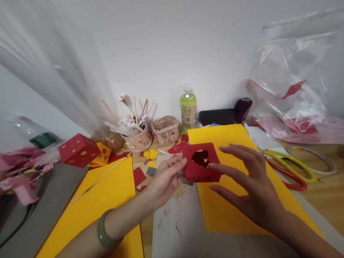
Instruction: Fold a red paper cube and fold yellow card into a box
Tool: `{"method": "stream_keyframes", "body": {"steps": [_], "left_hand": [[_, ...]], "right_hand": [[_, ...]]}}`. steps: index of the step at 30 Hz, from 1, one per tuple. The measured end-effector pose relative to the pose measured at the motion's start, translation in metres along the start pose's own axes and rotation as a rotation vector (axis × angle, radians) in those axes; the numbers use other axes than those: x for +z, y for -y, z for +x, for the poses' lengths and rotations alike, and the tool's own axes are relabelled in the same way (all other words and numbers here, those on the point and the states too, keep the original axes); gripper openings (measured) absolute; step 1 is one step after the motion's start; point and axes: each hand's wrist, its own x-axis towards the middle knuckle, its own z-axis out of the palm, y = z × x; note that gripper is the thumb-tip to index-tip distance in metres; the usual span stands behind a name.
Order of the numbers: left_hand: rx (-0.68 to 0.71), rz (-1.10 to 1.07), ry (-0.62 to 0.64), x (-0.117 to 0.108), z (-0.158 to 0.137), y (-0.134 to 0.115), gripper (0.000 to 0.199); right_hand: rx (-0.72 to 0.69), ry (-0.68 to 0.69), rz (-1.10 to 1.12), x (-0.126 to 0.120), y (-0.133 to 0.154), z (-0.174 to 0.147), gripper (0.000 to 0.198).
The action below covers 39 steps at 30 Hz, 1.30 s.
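Observation:
My left hand [168, 180] grips a small red paper box [203, 174] by its left side, thumb on top. A heart-shaped cut-out in the box's upper face shows a dark red inside. To the right of the box, my right hand [249, 178] has its fingers spread; its index fingertip comes close to the cut-out, and I cannot tell if it touches. Below the hands lie a yellow sheet [225, 215] and a pale work board [174, 243] with scraps of red on it.
Another yellow sheet [107, 212] and a red dotted cube [79, 151] lie to the left, beside a co-worker's pink glue gun [23, 188]. A pot of sticks [137, 141], a small basket [165, 130] and a green drink bottle [188, 108] stand behind. Scissors with yellow-red handles [292, 164] lie right.

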Motion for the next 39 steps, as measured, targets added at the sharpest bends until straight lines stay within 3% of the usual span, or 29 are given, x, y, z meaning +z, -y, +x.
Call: {"method": "stream_keyframes", "body": {"steps": [2,6,12,18,21,24,26,29,32,34,36,39], "left_hand": [[-0.015,-0.009,0.018,0.003,-0.003,0.0,0.027],[-0.066,-0.065,0.04,0.01,-0.008,0.0,0.027],[-0.072,-0.081,0.019,0.007,-0.005,0.002,0.03],[-0.151,-0.017,0.027,0.001,-0.002,0.002,0.031],[-0.22,-0.048,-0.014,0.001,-0.002,-0.002,0.028],[-0.236,-0.008,-0.029,-0.002,0.001,-0.008,0.03],[-0.169,0.098,-0.07,-0.007,0.004,-0.012,0.033],[0.104,0.309,-0.202,-0.014,0.009,-0.013,0.032],[0.389,0.516,-0.098,-0.017,0.009,-0.007,0.033],[0.464,0.647,0.079,-0.015,0.006,-0.002,0.062],[0.444,0.732,0.176,-0.012,0.002,0.003,0.092],[0.313,0.762,0.21,-0.009,-0.002,0.006,0.109]], "right_hand": [[-0.124,0.019,-0.013,0.002,0.003,0.003,0.031],[-0.24,0.078,0.056,0.012,0.002,0.002,0.033],[-0.243,0.094,0.103,0.02,-0.004,-0.002,0.036],[0.155,0.264,0.377,0.005,-0.019,0.001,0.085],[0.348,0.402,0.569,0.005,-0.03,0.003,0.07],[0.624,0.44,0.774,0.011,-0.035,0.005,0.054],[0.811,0.401,0.845,0.016,-0.037,0.005,0.053],[1.019,0.34,0.896,0.023,-0.038,0.002,0.055],[1.088,0.324,0.929,0.027,-0.037,-0.003,0.056],[1.101,0.316,0.923,0.028,-0.034,-0.005,0.056],[1.084,0.323,0.92,0.028,-0.03,-0.006,0.057],[1.002,0.394,0.971,0.029,-0.025,-0.006,0.059]]}}
